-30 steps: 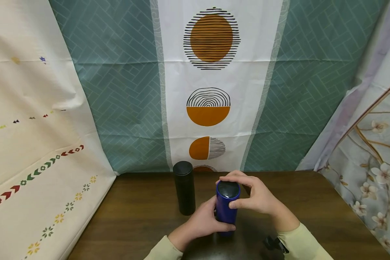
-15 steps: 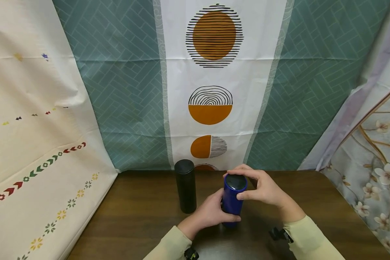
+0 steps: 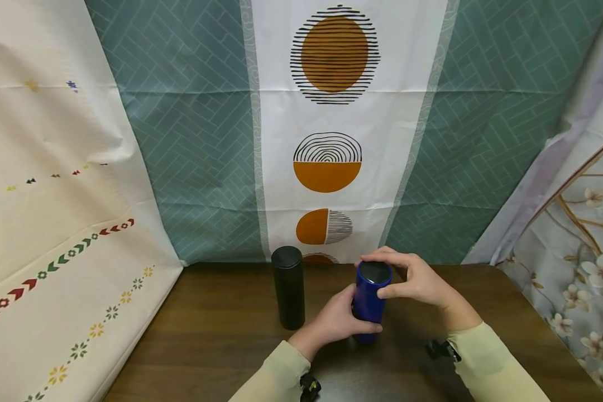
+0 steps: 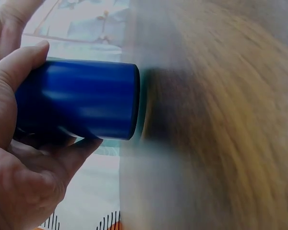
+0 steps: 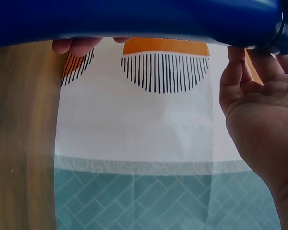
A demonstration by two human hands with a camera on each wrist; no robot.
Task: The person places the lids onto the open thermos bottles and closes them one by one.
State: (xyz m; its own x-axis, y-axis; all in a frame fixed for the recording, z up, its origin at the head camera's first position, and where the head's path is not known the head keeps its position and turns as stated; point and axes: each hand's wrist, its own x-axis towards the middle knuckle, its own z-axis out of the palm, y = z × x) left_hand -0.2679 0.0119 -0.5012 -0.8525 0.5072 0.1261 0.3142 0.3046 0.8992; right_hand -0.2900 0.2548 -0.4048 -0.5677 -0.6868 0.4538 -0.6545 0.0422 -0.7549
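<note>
A blue, cylindrical flask (image 3: pixel 368 301) with a dark round top (image 3: pixel 375 272) stands nearly upright at the right of centre in the head view. My left hand (image 3: pixel 338 319) grips its lower body, thumb across the front and fingers behind. Around the top rim curls my right hand (image 3: pixel 418 279), thumb on the near side, fingertips on the far side. In the left wrist view the flask's base (image 4: pixel 136 101) shows close over the table. The right wrist view has the blue body (image 5: pixel 134 19) across its upper edge, partly cut off.
To the left of the flask, a black cylindrical flask (image 3: pixel 288 290) stands upright on the brown wooden table (image 3: pixel 206 335). Behind the table hangs a green and white curtain (image 3: pixel 206 167); patterned cloths (image 3: pixel 55 251) close in the sides.
Both hands have moved right and slightly away with the blue flask between them, widening the distance to the black flask. The grips look the same. The head view has shifted a little.
</note>
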